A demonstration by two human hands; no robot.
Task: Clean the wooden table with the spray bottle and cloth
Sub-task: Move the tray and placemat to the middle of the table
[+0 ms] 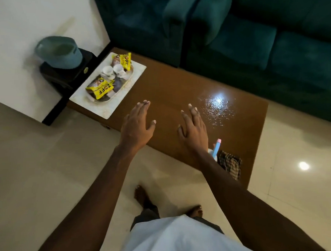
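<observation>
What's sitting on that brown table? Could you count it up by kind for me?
Yellow packets: 2
White cups: 2
Oval tray: 1
Square mat: 1
Spray bottle: 1
Checked cloth: 1
Total: 8

A dark teal velvet sofa (252, 44) filled the upper right of the frame. Left of centre lay a white rectangular mat (110, 109) bearing an oval silver tray (118, 83) with two white ceramic cups (108, 71) and two yellow snack packets (100, 88). At upper left, a teal fabric hat (61, 54) sat on a black stand (66, 78) against a white wall (21, 21). Glossy beige floor tiles (38, 160) spread below.
</observation>
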